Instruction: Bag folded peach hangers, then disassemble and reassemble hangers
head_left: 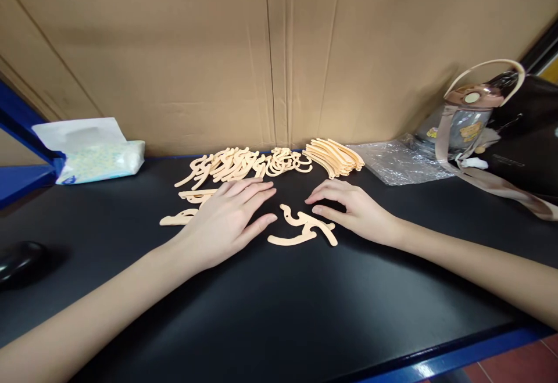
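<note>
From the head view, the flat curved piece (303,229) lies on the black tabletop (279,313) between your two hands; it is pale tan and thin, and it reads as two slim arcs crossing, with a small hooked end toward the back; you cannot tell whether it is one cutout or two. Your left hand (226,214) lies palm down just to its left, fingers released and stretched flat, gripping nothing; its thumb tip is just beside the piece's left end. Under and beside that hand lie a few loose pieces (179,218) of the same colour. Your right hand (353,211) rests to the right, fingers loose and slightly bent, holding nothing; the fingertips (314,210) sit just at the piece's upper edge, and whether they touch it cannot be told. Behind both hands, a heap of cutouts (244,165) runs along the cardboard wall (218,52); a neat stack of curved strips (335,156) sits at its right end. At the far left, a tissue pack (102,159) shows a white sheet standing out of its top; at the right, a clear plastic bag (396,162) lies flat; beyond it a strapped bottle (468,124) stands upright, contents not readable.
</note>
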`<move>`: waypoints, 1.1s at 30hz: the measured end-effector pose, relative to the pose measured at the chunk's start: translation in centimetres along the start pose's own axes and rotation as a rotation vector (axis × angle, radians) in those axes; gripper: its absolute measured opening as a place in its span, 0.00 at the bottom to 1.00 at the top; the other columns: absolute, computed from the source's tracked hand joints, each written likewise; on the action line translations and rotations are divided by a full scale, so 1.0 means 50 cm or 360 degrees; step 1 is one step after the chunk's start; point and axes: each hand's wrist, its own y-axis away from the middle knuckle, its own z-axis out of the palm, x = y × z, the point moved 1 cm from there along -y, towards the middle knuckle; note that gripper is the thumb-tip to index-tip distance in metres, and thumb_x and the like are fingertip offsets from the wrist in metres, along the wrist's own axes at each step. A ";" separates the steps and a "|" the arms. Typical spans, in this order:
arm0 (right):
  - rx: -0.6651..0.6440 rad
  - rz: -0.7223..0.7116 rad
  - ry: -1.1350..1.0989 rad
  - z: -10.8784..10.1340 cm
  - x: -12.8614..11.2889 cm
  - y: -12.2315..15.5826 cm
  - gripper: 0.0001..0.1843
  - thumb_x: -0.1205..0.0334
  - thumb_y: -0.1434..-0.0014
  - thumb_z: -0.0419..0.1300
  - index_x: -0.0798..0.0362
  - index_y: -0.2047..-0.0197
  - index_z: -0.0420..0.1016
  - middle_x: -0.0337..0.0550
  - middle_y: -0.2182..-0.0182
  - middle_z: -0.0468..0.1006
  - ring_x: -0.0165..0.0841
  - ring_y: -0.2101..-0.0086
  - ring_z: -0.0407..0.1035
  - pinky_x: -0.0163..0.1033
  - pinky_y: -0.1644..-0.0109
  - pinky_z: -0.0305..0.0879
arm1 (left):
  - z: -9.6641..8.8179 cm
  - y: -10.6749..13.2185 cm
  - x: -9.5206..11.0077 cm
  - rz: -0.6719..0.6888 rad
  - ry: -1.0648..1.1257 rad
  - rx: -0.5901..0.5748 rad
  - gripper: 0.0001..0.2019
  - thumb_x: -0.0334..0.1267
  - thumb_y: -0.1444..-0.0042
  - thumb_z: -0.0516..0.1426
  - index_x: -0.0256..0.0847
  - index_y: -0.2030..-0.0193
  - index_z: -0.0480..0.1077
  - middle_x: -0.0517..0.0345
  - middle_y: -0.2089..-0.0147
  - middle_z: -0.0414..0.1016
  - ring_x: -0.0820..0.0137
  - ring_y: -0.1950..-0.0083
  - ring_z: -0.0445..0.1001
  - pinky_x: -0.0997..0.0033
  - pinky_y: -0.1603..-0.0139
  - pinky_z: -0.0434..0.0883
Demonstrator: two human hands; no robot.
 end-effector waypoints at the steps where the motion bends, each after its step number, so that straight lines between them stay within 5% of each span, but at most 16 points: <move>1: -0.0013 -0.0043 0.0011 -0.001 -0.006 0.001 0.11 0.58 0.31 0.56 0.51 0.51 0.77 0.45 0.55 0.78 0.35 0.53 0.70 0.45 0.46 0.65 | 0.004 -0.003 -0.007 -0.0014 -0.0055 -0.0025 0.30 0.52 0.28 0.40 0.30 0.37 0.69 0.40 0.37 0.71 0.52 0.33 0.65 0.48 0.33 0.61; 8: -0.0165 -0.0285 0.0090 -0.001 -0.028 0.000 0.13 0.55 0.31 0.57 0.51 0.51 0.78 0.46 0.55 0.78 0.36 0.56 0.69 0.46 0.49 0.63 | 0.025 -0.013 -0.045 -0.0149 -0.0255 -0.0140 0.35 0.55 0.29 0.34 0.29 0.36 0.66 0.37 0.38 0.72 0.49 0.32 0.64 0.37 0.29 0.46; 19: -0.0024 -0.0296 0.0141 -0.008 -0.026 -0.010 0.11 0.58 0.30 0.55 0.51 0.50 0.76 0.46 0.56 0.79 0.37 0.55 0.72 0.46 0.49 0.66 | 0.021 -0.014 -0.035 -0.0181 -0.0193 -0.0128 0.34 0.55 0.29 0.36 0.29 0.36 0.66 0.39 0.37 0.71 0.50 0.32 0.62 0.42 0.30 0.50; 28: 0.0023 -0.0330 0.0815 -0.012 0.018 -0.141 0.10 0.62 0.33 0.58 0.55 0.54 0.80 0.49 0.59 0.76 0.40 0.59 0.69 0.45 0.54 0.65 | 0.010 0.015 0.050 0.0050 0.0312 -0.0237 0.28 0.54 0.29 0.42 0.39 0.33 0.63 0.46 0.31 0.64 0.54 0.28 0.58 0.42 0.28 0.52; 33: -0.0150 -0.0399 0.1186 0.015 0.006 -0.201 0.10 0.63 0.34 0.59 0.58 0.55 0.81 0.54 0.57 0.75 0.43 0.55 0.67 0.46 0.54 0.60 | 0.017 0.022 0.057 0.0132 0.0490 -0.0165 0.26 0.53 0.28 0.42 0.40 0.34 0.64 0.48 0.31 0.66 0.57 0.28 0.59 0.49 0.28 0.54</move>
